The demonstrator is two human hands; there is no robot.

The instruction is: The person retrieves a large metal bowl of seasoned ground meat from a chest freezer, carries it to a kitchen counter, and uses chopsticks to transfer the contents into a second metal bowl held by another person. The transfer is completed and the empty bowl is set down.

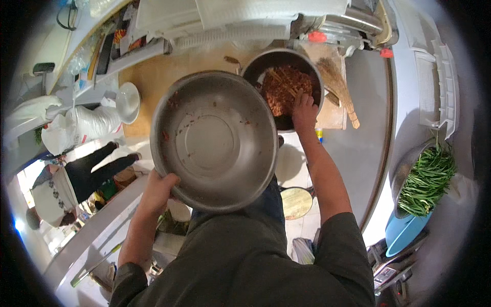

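My left hand (159,190) grips the lower-left rim of a large stainless steel bowl (207,149). The bowl is tipped so that its inside faces me, and small reddish scraps cling to its wall. Right of it stands a deep metal pot (321,86) holding a reddish-brown minced mixture (276,96). My right hand (305,111) reaches into that pot, its fingers closed around chopsticks (282,78) whose tips lie in the mixture. The bowl's right rim partly overlaps the pot in view.
Beneath both vessels is a wooden worktop (142,73) with a white bowl (128,103) at its left edge. A straw brush (343,98) lies right of the pot. Farther right are a bowl of cut green vegetables (427,180) and a blue basin (408,234). Another person (57,192) stands at far left.
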